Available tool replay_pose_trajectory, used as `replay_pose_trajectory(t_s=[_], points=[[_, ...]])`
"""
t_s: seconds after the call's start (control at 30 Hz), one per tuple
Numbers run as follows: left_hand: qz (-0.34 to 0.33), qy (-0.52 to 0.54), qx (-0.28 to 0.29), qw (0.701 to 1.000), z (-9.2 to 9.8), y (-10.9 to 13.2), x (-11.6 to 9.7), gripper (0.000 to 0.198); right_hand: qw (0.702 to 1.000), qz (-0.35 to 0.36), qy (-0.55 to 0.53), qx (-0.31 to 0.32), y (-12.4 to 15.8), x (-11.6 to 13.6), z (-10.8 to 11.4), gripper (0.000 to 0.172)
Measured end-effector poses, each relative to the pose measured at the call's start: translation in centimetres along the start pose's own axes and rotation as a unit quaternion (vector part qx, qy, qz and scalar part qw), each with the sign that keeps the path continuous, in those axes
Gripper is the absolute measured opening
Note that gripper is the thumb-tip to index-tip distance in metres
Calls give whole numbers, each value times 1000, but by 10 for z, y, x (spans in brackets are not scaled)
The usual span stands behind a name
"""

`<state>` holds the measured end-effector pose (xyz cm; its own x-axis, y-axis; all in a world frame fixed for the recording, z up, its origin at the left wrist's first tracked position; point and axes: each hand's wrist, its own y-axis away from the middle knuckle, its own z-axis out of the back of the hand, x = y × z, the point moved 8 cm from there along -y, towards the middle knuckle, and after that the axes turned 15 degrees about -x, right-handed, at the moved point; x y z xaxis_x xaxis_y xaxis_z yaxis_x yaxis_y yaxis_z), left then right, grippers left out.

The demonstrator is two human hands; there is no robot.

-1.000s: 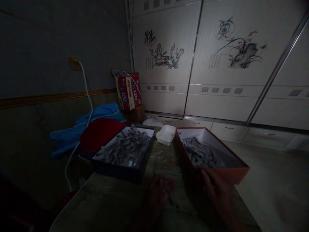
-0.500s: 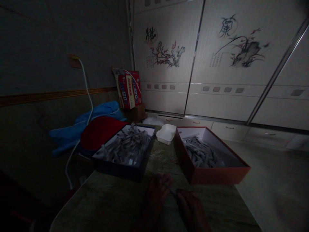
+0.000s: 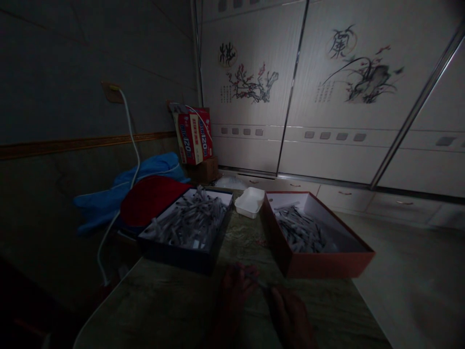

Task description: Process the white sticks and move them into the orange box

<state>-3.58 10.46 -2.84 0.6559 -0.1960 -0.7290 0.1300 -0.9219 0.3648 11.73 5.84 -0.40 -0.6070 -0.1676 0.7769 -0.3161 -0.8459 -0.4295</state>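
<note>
1. My left hand (image 3: 234, 291) and right hand (image 3: 286, 310) meet over the desk (image 3: 174, 310), fingers of both pinched on a thin strip (image 3: 257, 281) between them.
2. Dark here: I'd grip by feel, firm at each end.
3. Best worked low, just short of the red box (image 3: 327, 264).

Red carton (image 3: 193, 135), far left by the wall: "120" in large figures on two faces; the smaller print around it is too small to read.
Left wardrobe door (image 3: 250, 140): one big ringed brush character (image 3: 227, 55), seemingly 梅; the small columns of writing beside the branch are illegible.
Right wardrobe door (image 3: 363, 145): a big brush character (image 3: 343, 41), seemingly 蘭; its small columns are illegible too.
</note>
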Motion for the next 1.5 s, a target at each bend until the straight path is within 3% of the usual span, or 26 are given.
replay_pose_trajectory(t_s=[0.17, 0.33, 0.5, 1.0, 1.2, 1.37, 1.5], points=[[-1, -2, -3, 1000, -1, 3, -2, 41, 1000, 6, 7, 11, 4, -4, -2, 37], [1, -10, -1, 1000, -2, 2, -1, 41, 995, 61, 17, -72, 8, -5, 8, 54], [2, -10, -1, 1000, -2, -1, 1, 42, 1000, 13, -1, 7, 4, -2, -2, 36], [11, 3, 6, 1000, -3, 0, 1, 41, 998, -27, -49, -5, -1, 0, 0, 44], [2, 2, 11, 1000, -3, -2, 1, 42, 996, -40, -75, 34, -2, 6, -2, 41], [-1, -2, 6, 1000, -2, -2, 2, 43, 997, -35, -65, 11, -4, 7, 1, 51], [0, -3, 13, 1000, -2, -3, 3, 43, 996, -36, -76, 22, -3, 5, -2, 41]])
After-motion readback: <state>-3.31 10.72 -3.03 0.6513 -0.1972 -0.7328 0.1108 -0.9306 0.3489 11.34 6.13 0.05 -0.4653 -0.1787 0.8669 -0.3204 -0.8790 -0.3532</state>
